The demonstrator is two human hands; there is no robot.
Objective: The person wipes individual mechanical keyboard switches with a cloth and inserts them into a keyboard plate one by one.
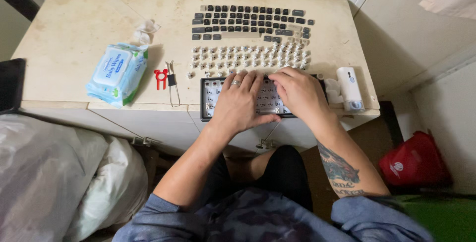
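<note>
While a pack of wipes (118,72) is lying at far left, the left hand (239,102) is resting flat, fingers spread, on the keyboard case (207,104) at the table's (64,33) front edge — the right hand (297,92) is pressing loosely curled beside it — white bottle (350,88) sitting rightmost

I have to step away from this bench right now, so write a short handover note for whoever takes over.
Left hand: lies flat on the keyboard case, fingers spread, gripping nothing visible.
Right hand: on the case's right part; whether it pinches anything is hidden.
Keycaps lie in rows at the table's back; switches lie in rows between them and the case.
Red puller and wire puller lie left of the case, by the wet wipes pack.
Done: caps and switches are out.
Left: the stripped case in hand.
</note>
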